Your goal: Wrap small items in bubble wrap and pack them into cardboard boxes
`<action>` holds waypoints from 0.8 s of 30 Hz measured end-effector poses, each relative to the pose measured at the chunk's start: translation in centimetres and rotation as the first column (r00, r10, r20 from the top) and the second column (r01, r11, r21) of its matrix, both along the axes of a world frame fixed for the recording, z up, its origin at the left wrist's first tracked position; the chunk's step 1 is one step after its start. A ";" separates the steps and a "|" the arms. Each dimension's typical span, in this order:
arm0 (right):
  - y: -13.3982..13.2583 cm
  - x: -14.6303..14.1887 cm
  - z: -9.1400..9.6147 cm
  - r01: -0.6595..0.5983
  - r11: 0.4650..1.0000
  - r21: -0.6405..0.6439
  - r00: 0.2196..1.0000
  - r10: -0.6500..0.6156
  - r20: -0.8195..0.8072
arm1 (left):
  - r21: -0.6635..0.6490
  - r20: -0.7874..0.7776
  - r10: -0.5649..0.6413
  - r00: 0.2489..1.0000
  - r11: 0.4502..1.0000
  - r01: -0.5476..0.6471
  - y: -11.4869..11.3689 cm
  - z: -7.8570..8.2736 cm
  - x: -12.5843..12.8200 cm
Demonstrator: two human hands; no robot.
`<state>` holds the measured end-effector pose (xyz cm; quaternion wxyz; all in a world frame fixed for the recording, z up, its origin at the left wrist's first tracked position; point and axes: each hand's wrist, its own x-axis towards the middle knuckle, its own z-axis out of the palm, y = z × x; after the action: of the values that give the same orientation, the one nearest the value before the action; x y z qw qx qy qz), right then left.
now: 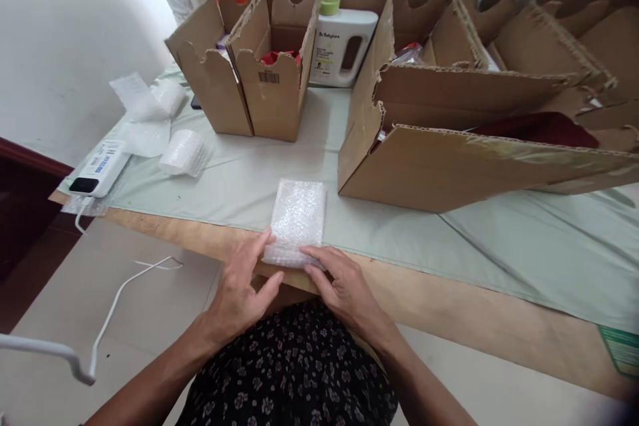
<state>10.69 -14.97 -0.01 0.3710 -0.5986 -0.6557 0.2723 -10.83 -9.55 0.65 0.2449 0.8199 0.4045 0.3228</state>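
A flat rectangular piece of bubble wrap (298, 213), shaped like a pouch, lies at the table's front edge. Its near end forms a folded or loose flap; whether anything is inside, I cannot tell. My left hand (244, 283) is at its near left side, fingertips by the edge and thumb apart from them, holding nothing. At the near right corner, my right hand (347, 286) pinches the flap, with fingers on top and thumb lower down.
Cardboard boxes with dividers (272, 103) stand at the back left, and a larger cardboard box (429, 173) is on the right. Between them is a white detergent bottle (342, 46). Bubble wrap rolls (184, 152) and a white device (102, 166) with a cable lie left.
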 end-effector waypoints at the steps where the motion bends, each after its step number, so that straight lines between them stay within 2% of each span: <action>1: 0.0 0.0 0.1 0.023 0.999 -0.030 1.000 -0.023 -0.017 | -0.022 0.000 -0.006 1.000 1.000 0.006 0.6 -0.3 0.7; 3: -0.1 0.0 0.2 0.101 0.995 0.002 0.995 -0.101 -0.014 | -0.106 -0.013 0.034 0.999 0.994 -0.035 1.7 -0.7 1.9; 6: -0.8 -0.2 0.2 0.216 0.938 0.272 0.958 -0.257 0.128 | -0.202 -0.060 0.096 0.994 0.974 -0.106 2.7 -1.2 2.8; 8: -1.0 -0.3 0.2 0.123 0.913 0.389 0.926 -0.247 0.286 | -0.203 -0.083 0.092 0.992 0.973 -0.107 3.1 -1.2 3.0; 10: -0.7 -0.2 0.1 -0.040 0.932 0.359 0.889 -0.131 0.438 | -0.179 -0.090 0.079 0.993 0.979 -0.094 3.2 -1.3 2.9; 12: 0.1 0.0 -0.1 -0.131 0.943 0.307 0.852 -0.051 0.521 | -0.135 -0.084 0.070 0.994 0.988 -0.081 3.1 -1.2 2.7; 16: 1.7 0.8 0.3 -0.156 0.943 0.293 0.874 -0.007 0.487 | 0.073 -0.061 0.017 0.998 0.997 -0.012 2.2 -0.8 1.7; 19: 2.1 1.5 1.3 -0.197 0.966 0.165 0.912 0.119 0.393 | 0.192 -0.088 -0.113 0.990 0.973 0.128 1.6 -0.3 0.9; 22: 2.3 2.0 1.8 -0.196 0.980 0.026 0.934 0.178 0.310 | 0.148 -0.068 -0.158 0.985 0.975 0.167 2.0 -0.2 1.0; 24: 2.5 2.0 1.6 -0.113 0.991 0.070 0.941 0.084 0.329 | 0.091 -0.055 -0.128 0.990 0.987 0.133 3.0 -0.4 1.6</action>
<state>12.74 -12.50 1.56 0.2696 -0.5846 -0.7485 0.1590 -9.23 -6.57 0.21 0.2164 0.8629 0.3403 0.3045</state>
